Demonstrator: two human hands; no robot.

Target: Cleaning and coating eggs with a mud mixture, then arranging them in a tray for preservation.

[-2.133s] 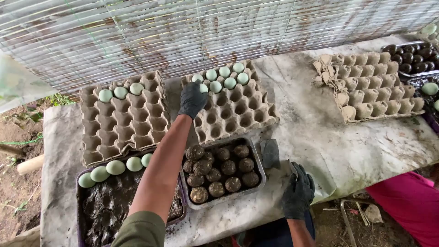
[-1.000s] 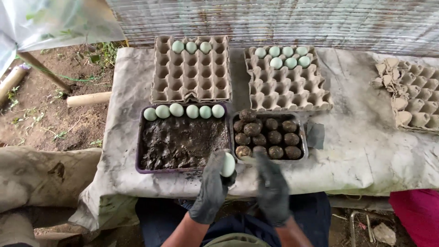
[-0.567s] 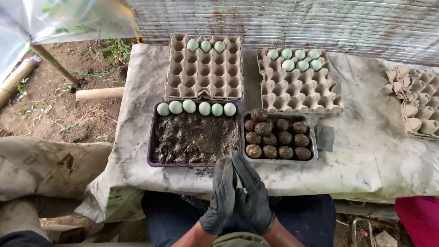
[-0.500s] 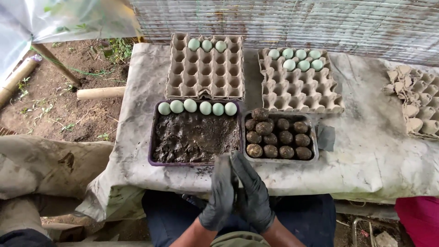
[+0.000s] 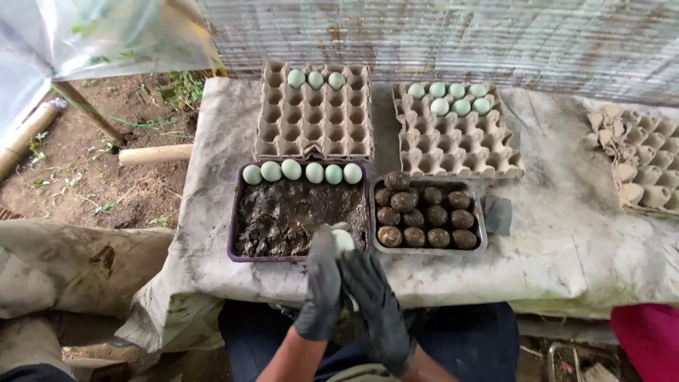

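My left hand (image 5: 320, 283) and my right hand (image 5: 376, 311), both in black gloves, are together at the table's near edge. A pale green egg (image 5: 343, 240) shows between their fingertips; the left fingers wrap it and the right fingers press against it. Just beyond lies a purple tray (image 5: 233, 237) of dark mud (image 5: 290, 216), with a row of several pale green eggs (image 5: 297, 172) along its far side. To its right a metal tray (image 5: 483, 230) holds several mud-coated eggs (image 5: 424, 216).
Two cardboard egg cartons stand behind the trays: the left carton (image 5: 313, 124) with three eggs, the right carton (image 5: 460, 145) with several. Another carton (image 5: 636, 163) lies at far right. A grey pad (image 5: 497, 214) sits beside the metal tray. Pink cloth (image 5: 643, 339) shows at bottom right.
My left hand took an egg from the right carton and brought it to the near edge. Both hands closed over it and hid it; now they have shifted and the egg shows again.
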